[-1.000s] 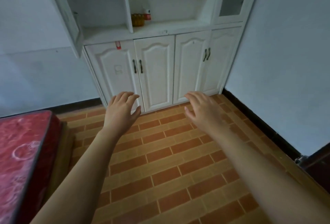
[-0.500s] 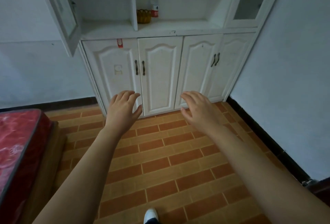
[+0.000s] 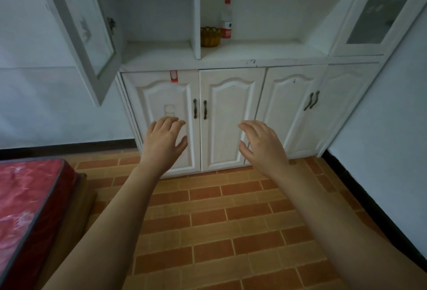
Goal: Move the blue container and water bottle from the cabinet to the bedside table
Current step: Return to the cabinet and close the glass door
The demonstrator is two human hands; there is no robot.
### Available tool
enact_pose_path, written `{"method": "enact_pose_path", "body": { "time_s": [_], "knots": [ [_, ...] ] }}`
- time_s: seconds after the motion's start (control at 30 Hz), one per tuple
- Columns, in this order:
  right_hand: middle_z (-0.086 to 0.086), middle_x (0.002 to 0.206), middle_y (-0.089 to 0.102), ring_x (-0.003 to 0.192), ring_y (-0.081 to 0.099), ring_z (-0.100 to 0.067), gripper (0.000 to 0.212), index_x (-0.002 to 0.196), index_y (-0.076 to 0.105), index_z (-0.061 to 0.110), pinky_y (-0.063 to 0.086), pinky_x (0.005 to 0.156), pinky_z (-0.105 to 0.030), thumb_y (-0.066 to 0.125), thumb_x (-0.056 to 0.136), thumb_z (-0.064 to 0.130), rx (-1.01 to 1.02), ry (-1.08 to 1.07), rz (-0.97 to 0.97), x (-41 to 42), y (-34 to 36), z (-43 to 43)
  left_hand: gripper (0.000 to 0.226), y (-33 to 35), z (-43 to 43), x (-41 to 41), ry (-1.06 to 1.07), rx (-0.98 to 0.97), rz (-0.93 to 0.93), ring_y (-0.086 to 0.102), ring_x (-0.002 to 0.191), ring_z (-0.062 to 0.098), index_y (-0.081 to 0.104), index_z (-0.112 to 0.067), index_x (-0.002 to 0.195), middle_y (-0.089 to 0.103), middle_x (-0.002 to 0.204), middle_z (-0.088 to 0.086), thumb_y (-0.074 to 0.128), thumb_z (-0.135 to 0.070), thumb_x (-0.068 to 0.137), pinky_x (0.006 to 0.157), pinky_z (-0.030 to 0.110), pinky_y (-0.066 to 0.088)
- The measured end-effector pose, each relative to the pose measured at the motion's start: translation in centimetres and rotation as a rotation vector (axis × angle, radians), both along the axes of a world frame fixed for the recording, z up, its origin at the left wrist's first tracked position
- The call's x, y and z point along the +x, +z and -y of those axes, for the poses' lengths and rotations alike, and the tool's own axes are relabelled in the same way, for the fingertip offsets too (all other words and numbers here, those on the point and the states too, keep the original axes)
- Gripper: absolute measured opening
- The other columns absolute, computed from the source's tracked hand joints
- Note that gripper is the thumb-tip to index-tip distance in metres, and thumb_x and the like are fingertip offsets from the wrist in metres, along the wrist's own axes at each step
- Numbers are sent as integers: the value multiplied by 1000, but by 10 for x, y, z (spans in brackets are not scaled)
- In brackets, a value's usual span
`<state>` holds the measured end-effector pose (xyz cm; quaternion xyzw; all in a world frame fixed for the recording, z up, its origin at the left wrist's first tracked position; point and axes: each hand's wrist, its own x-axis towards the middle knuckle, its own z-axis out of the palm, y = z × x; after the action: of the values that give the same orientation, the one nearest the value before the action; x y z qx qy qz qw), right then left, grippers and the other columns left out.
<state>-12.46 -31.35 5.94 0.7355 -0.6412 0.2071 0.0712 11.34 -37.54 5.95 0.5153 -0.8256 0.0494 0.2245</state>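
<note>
Left hand & right hand mid-frame, both spread wide, empty; water bottle upright on cabinet shelf, upper ctr.

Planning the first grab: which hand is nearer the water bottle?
Neither, clearly. The water bottle stands above the gap between them; the left hand hangs below-left, the right hand below-right.
</note>
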Motion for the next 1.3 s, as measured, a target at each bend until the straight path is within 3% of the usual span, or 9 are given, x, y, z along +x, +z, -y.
{"method": "enact_pose_path", "body": {
  "time_s": [0.23,0.6,0.83,1.0,1.3],
  "knots": [
    [-15,123,58,118,51,-32,41,121,53,3,39,99,-43,46,85,23,-34,188,10,-4,5,97,42,0,52,-2,182,-5,2,46,124,27,50,-13,126,55,130,9,54,-31,89,106,44,33],
    [-15,122,59,116,52,-32,47,121,53,4,41,97,-43,37,84,30,-55,578,-56,-8,33,249,39,13,99,-12,562,-96,-69,49,121,29,54,-12,122,57,126,12,59,-27,86,103,46,36],
    [-17,120,59,113,54,-32,50,119,53,3,42,96,-44,33,84,31,-54,773,-25,19,37,280,38,22,84,3,750,-144,-67,49,120,31,55,-12,120,58,125,11,61,-23,85,101,47,37],
    [-16,132,51,125,43,-31,43,129,45,5,33,105,-42,49,89,20,-61,883,-2,42,40,289,39,27,74,16,864,-137,-78,49,119,33,55,-12,121,58,126,12,63,-20,83,99,49,38],
    [-14,136,47,127,40,-29,46,131,42,7,34,103,-42,49,88,21,-95,971,-22,81,55,302,36,35,62,54,1006,-173,-62,54,111,36,58,-6,116,61,118,17,64,-16,82,91,47,43]
  ]
}}
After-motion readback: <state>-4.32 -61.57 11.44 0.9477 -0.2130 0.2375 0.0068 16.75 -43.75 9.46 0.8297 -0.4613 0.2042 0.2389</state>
